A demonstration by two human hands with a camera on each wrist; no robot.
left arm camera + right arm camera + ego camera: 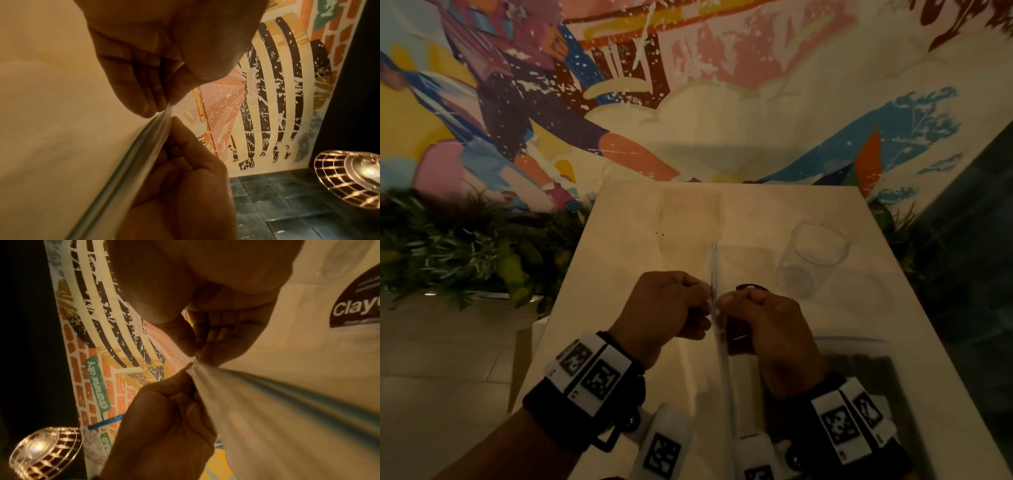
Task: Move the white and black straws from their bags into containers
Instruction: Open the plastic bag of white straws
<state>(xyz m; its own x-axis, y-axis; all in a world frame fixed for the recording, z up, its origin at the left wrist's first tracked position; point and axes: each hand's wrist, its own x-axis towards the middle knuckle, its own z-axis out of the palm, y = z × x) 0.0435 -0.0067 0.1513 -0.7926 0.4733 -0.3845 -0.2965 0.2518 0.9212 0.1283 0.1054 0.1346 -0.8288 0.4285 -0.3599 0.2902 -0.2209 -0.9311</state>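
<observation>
A long clear bag of white straws (714, 267) stands edge-on above the middle of the white table (619, 274). My left hand (703, 298) pinches one side of its film near the top, and my right hand (722, 303) pinches the other side, fingertips almost touching. In the left wrist view the left hand (167, 104) nips the bag's edge (127, 162), with the right hand's fingers (185, 146) just below. The right wrist view has the right hand (195, 357) gripping the gathered film (267, 402). An empty clear glass (815, 257) stands at the right.
A dark bag of black straws (852, 377) lies at the near right of the table. A black round label (359, 305) shows under my right hand. A faint clear shape (690, 219) sits at the table's far middle. Plants (465, 246) border the left edge, and a mural wall stands behind.
</observation>
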